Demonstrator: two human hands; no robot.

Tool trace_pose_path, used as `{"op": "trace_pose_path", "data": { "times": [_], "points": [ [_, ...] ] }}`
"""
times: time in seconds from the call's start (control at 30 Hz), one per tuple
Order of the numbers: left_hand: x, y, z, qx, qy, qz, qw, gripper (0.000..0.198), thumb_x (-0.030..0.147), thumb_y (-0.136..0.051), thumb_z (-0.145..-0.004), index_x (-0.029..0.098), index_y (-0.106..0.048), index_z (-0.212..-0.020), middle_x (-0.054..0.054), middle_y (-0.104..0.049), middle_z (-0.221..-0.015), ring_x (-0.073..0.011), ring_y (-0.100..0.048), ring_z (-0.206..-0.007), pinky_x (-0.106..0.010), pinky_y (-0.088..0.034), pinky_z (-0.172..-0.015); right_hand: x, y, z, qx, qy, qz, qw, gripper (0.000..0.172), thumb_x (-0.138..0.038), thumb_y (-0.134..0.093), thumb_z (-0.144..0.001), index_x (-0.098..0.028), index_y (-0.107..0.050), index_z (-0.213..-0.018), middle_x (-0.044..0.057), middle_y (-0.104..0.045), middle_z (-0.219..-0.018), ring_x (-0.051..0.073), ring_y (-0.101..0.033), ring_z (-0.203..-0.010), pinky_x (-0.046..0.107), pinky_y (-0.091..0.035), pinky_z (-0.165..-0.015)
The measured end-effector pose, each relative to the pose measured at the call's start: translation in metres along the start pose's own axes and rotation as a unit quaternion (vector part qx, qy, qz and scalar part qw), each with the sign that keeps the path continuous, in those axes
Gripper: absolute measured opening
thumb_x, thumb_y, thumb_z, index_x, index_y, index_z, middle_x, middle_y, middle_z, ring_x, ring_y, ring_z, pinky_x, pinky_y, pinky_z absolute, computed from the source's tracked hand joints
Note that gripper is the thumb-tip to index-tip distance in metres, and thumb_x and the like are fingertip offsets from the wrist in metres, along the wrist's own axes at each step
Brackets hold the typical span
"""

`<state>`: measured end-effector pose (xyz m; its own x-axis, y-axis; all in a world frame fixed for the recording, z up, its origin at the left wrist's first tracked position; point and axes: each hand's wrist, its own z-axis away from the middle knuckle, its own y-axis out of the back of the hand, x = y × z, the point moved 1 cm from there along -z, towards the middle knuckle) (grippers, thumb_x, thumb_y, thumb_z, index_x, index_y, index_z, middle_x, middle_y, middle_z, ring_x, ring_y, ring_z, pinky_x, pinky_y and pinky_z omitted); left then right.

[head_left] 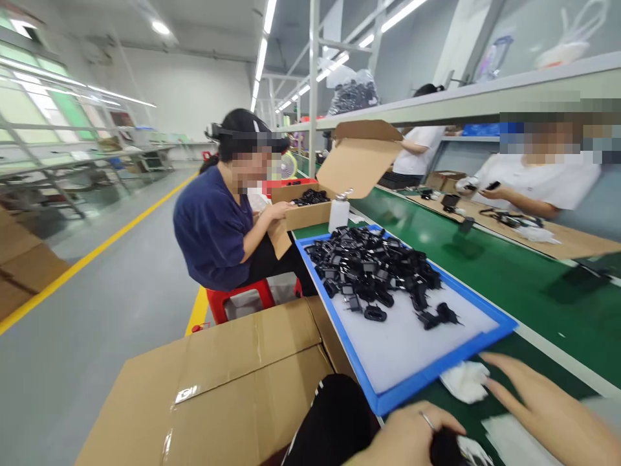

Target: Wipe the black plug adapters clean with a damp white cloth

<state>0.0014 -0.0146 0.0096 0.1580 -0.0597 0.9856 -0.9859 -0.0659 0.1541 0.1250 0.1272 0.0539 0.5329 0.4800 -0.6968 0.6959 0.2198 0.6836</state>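
left hand (412,437): fingers clenched on black plug (444,448), just below blue tray (427,374) | right hand (548,408): fingers released, reaching white cloth (466,380) at tray corner | risk: plug likely slips off tabletop (509,278) edge

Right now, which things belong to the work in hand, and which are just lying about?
In hand:
left hand on a black part
right hand by the white cloth
blue tray of black plugs

Lying about:
white bottle
closed carton
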Motion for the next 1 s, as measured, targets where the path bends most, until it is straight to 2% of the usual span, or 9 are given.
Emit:
{"op": "trace_pose_path", "data": {
  "times": [0.07, 0.13, 0.3, 0.4, 0.5, 0.67, 0.8, 0.93, 1.0],
  "points": [
    [0.001, 0.002, 0.003, -0.016, 0.006, -0.058, 0.998, 0.038, 0.025, -0.056, -0.061, 0.022, -0.053, -0.099, -0.003, -0.055, -0.09, -0.0188, -0.05, -0.078, -0.026, -0.038, -0.068, -0.025, -0.01, -0.015, -0.111, 0.056, 0.148, 0.981, 0.034, -0.039, -0.043, -0.063, -0.018, -0.057, -0.085, 0.013, -0.053, -0.097, 0.031, -0.049, -0.088, 0.047, -0.039, -0.076],
    [0.001, 0.003, 0.004, -0.026, 0.0, -0.086, 0.996, 0.037, 0.023, -0.053, -0.062, 0.022, -0.052, -0.099, -0.004, -0.056, -0.091, -0.0193, -0.05, -0.079, -0.026, -0.037, -0.069, -0.053, -0.03, -0.036, -0.159, 0.101, 0.255, 0.949, 0.031, -0.025, -0.039, -0.071, -0.014, -0.053, -0.096, 0.012, -0.051, -0.102, 0.027, -0.05, -0.088, 0.042, -0.042, -0.074],
    [0.0, 0.001, 0.006, -0.017, -0.035, -0.086, 0.996, 0.036, 0.02, -0.047, -0.068, 0.021, -0.051, -0.104, -0.008, -0.054, -0.098, -0.0244, -0.047, -0.089, -0.032, -0.034, -0.078, -0.102, -0.083, -0.095, -0.104, 0.125, 0.28, 0.946, 0.028, -0.015, -0.04, -0.079, -0.015, -0.046, -0.107, 0.009, -0.046, -0.108, 0.024, -0.043, -0.097, 0.036, -0.04, -0.079],
    [0.0, 0.001, 0.006, -0.029, -0.04, -0.081, 0.995, 0.038, 0.018, -0.047, -0.067, 0.019, -0.051, -0.105, -0.01, -0.054, -0.099, -0.0265, -0.047, -0.09, -0.035, -0.034, -0.078, -0.11, -0.102, -0.12, -0.079, 0.134, 0.276, 0.948, 0.036, -0.016, -0.047, -0.079, -0.013, -0.04, -0.113, 0.012, -0.043, -0.111, 0.027, -0.04, -0.099, 0.039, -0.039, -0.078],
    [0.0, 0.001, 0.004, -0.04, -0.04, -0.077, 0.995, 0.039, 0.016, -0.047, -0.067, 0.019, -0.05, -0.105, -0.01, -0.054, -0.098, -0.0269, -0.047, -0.09, -0.036, -0.034, -0.078, -0.109, -0.11, -0.134, -0.073, 0.117, 0.262, 0.955, 0.033, -0.012, -0.058, -0.07, -0.009, -0.047, -0.101, 0.016, -0.049, -0.098, 0.031, -0.044, -0.092, 0.041, -0.04, -0.073],
    [-0.003, 0.0, 0.004, -0.046, -0.04, -0.076, 0.995, 0.043, 0.016, -0.048, -0.067, 0.021, -0.048, -0.109, -0.009, -0.052, -0.104, -0.0276, -0.044, -0.094, -0.037, -0.032, -0.08, -0.106, -0.098, -0.129, -0.024, 0.122, 0.178, 0.976, 0.031, -0.006, -0.054, -0.071, -0.011, -0.042, -0.099, 0.012, -0.045, -0.102, 0.023, -0.047, -0.089, 0.032, -0.04, -0.074],
    [-0.005, -0.001, 0.006, -0.033, -0.039, -0.071, 0.996, 0.044, 0.02, -0.052, -0.066, 0.021, -0.047, -0.11, -0.009, -0.051, -0.105, -0.028, -0.044, -0.095, -0.038, -0.032, -0.082, -0.104, -0.068, -0.096, 0.002, 0.117, 0.11, 0.987, 0.034, -0.008, -0.055, -0.07, -0.013, -0.036, -0.098, 0.005, -0.048, -0.092, 0.015, -0.05, -0.08, 0.024, -0.04, -0.071],
    [-0.007, -0.002, 0.004, 0.009, -0.037, -0.046, 0.998, 0.043, 0.023, -0.055, -0.065, 0.019, -0.047, -0.107, -0.007, -0.053, -0.102, -0.0221, -0.046, -0.095, -0.036, -0.034, -0.085, -0.094, -0.027, -0.045, -0.069, 0.116, 0.036, 0.99, 0.038, -0.012, -0.057, -0.069, -0.017, -0.038, -0.101, -0.002, -0.049, -0.073, 0.013, -0.049, -0.059, 0.022, -0.041, -0.055],
    [-0.007, -0.001, 0.001, 0.012, -0.033, -0.049, 0.998, 0.043, 0.023, -0.056, -0.064, 0.018, -0.044, -0.105, -0.006, -0.052, -0.103, -0.0186, -0.047, -0.096, -0.035, -0.034, -0.088, -0.087, -0.007, -0.017, -0.128, 0.11, 0.005, 0.986, 0.041, -0.013, -0.051, -0.073, -0.017, -0.036, -0.111, 0.001, -0.05, -0.083, 0.013, -0.048, -0.059, 0.023, -0.04, -0.053]
  ]
}}
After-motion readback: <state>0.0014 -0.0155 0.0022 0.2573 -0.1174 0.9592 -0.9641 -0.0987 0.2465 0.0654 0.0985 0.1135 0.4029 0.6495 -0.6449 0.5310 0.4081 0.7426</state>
